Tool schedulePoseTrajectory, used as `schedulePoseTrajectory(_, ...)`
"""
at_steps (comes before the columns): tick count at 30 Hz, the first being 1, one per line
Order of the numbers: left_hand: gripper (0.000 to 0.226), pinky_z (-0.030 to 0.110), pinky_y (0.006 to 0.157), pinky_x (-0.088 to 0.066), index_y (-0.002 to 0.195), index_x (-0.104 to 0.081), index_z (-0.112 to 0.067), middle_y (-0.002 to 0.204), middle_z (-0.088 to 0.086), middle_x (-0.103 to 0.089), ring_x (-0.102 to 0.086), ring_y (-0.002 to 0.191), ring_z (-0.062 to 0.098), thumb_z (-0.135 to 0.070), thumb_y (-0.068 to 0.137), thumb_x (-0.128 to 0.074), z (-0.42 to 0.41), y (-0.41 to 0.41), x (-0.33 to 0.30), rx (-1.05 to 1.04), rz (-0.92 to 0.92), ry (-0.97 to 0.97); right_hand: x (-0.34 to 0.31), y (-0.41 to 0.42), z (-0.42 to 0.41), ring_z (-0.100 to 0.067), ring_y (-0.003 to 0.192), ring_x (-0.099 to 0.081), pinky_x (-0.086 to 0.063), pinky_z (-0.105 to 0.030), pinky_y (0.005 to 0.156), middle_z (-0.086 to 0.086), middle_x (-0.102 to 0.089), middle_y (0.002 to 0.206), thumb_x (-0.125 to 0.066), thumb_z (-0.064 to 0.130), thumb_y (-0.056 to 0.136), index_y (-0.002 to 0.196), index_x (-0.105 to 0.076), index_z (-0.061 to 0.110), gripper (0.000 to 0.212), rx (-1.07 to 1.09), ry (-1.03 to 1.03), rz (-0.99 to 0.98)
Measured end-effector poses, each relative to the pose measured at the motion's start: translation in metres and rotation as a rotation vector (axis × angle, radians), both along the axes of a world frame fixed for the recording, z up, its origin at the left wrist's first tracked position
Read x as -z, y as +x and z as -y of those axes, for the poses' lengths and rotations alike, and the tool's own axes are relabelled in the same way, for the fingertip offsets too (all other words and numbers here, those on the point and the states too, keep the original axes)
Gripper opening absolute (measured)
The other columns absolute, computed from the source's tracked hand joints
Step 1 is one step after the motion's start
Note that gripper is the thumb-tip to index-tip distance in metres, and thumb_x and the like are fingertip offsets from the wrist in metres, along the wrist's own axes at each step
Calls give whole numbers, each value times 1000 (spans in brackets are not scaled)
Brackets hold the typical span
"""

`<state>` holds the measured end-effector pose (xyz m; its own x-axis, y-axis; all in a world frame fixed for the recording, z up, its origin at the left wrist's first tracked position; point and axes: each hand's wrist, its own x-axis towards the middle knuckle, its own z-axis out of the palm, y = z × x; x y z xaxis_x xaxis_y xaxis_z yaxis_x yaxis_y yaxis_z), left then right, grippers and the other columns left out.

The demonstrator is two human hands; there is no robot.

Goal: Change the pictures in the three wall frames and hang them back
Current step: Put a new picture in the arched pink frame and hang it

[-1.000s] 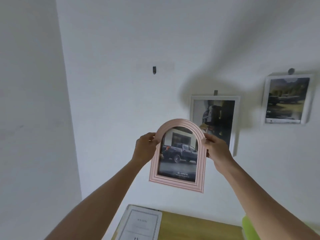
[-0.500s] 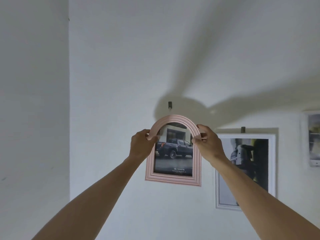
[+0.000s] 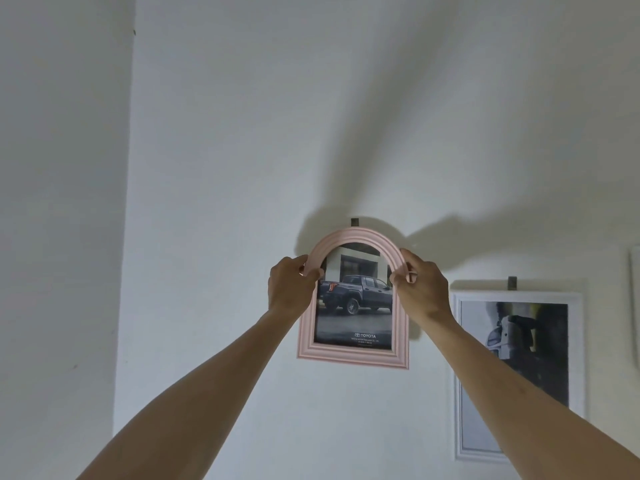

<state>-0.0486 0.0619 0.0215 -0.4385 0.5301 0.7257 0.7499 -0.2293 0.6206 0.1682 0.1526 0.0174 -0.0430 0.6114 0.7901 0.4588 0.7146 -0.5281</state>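
A pink arched frame [image 3: 353,355] with a dark pickup-truck picture is held up flat against the white wall. My left hand [image 3: 289,289] grips its left upper curve and my right hand [image 3: 420,291] grips its right upper curve. The top of the arch sits just under a small dark wall hook [image 3: 354,222]. To the right hangs a white rectangular frame [image 3: 519,295] with a dark picture, on its own hook [image 3: 512,283]. The edge of a third frame [image 3: 634,289] shows at the far right.
A wall corner [image 3: 130,202] runs down the left side. Shadows of my arms fall across the wall above the frames.
Both hands have raised the pink frame up the wall until its arch reaches the hook. The view has swung up and left; the table below has left view.
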Motion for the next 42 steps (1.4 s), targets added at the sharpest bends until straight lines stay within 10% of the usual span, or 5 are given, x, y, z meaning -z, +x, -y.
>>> schedulePoseTrajectory(9,14,21,52,-30,84,-66,-24,69,2,-52,-50,60,16,-35,91,-60,-11,-6,10,-30,-92,-12,11,-5,-5,-4,87,-40,-42,-23,87,-1,-63,98,-60,10,94,136,-57,25,44,66,109,47)
schedulePoseTrajectory(19,16,17,54,-30,85,-70,-17,79,3,-56,-54,66,20,-31,90,-63,-11,-7,9,-72,-145,-3,14,-10,1,-20,96,-58,-48,-30,82,-4,-56,109,-62,13,95,142,-52,27,50,162,131,62)
schedulePoseTrajectory(35,43,34,81,-46,123,-61,-14,112,7,-59,-61,97,27,-41,89,-65,-7,5,14,-101,-89,13,15,3,3,-22,99,-60,-43,-24,79,-9,-53,122,-63,28,95,140,-47,21,49,148,86,115)
schedulePoseTrajectory(42,57,37,101,-37,130,-53,-13,131,9,-49,-44,120,28,-45,85,-67,-6,36,22,-185,-253,214,9,36,18,-20,107,-60,-53,-41,88,-2,-53,123,-61,35,93,135,-50,27,45,178,116,89)
